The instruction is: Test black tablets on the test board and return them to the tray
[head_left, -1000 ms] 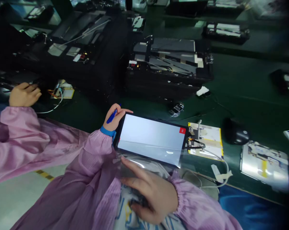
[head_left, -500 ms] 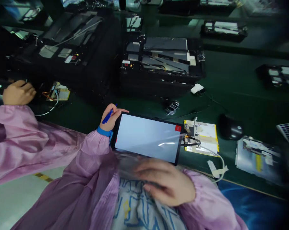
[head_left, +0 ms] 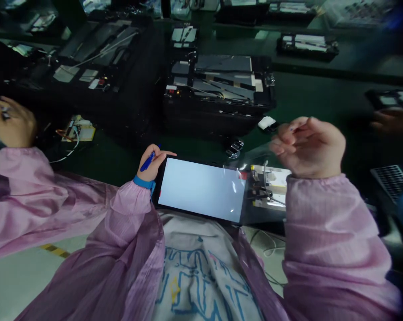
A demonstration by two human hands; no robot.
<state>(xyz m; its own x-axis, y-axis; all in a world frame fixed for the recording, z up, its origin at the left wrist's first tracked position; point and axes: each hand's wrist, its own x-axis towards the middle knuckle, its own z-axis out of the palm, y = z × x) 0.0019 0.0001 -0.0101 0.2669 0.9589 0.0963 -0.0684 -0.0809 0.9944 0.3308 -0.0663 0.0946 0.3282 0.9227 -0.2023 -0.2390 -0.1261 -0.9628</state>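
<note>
My left hand [head_left: 154, 162] clenches a blue pen [head_left: 145, 166] beside the stiff, fragile-looking tablet [head_left: 201, 189] lying at the green bench [head_left: 114, 160] edge, best held by its rim, while my right hand [head_left: 308, 147] pinches up slippery, thin clear film [head_left: 255, 156]

A strip of green bench mat [head_left: 201, 149] lies open between the tablet [head_left: 201, 189] and the black fixture [head_left: 218, 107] beyond it, interrupted near its right end by a small metal part [head_left: 235, 149]. Clear film [head_left: 255, 156] stretches from the raised right hand [head_left: 308, 147] down over the tablet's right end, standing in the way of the circuit board [head_left: 268, 187]. The left hand [head_left: 151, 162], with its blue pen [head_left: 148, 164], blocks the strip's left end.
</note>
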